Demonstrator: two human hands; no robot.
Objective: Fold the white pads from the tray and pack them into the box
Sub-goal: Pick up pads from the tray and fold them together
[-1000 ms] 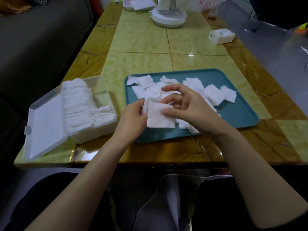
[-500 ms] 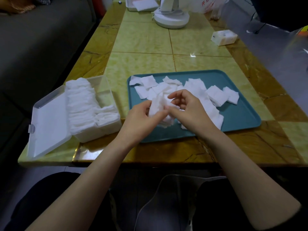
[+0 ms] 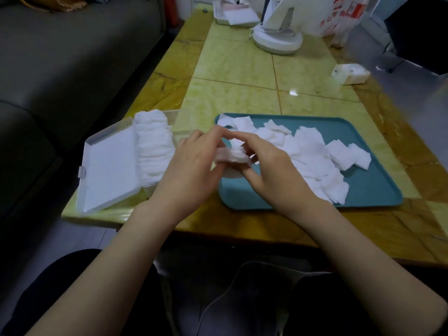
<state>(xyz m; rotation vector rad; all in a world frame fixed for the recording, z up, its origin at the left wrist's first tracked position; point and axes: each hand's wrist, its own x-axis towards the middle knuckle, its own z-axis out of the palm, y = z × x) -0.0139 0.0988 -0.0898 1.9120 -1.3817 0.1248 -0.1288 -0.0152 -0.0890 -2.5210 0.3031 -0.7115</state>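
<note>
My left grip (image 3: pixel 191 161) and right grip (image 3: pixel 269 170) both pinch one pad (image 3: pixel 232 156), creasing fold, above left edge of tray (image 3: pixel 373 190). Box (image 3: pixel 109 166) just beside: short carry, I reckon. Loose pads (image 3: pixel 308 151) lie in tray.

A living room in a home: a grey upholstered sofa (image 3: pixel 72 57) runs alongside a coffee table (image 3: pixel 237 69) topped with glossy yellow-green marble-look tiles, where a white desk fan's base (image 3: pixel 277 43), a printed plastic shopping bag (image 3: pixel 339 18) and a small tissue pack (image 3: pixel 351 73) sit at the far end
</note>
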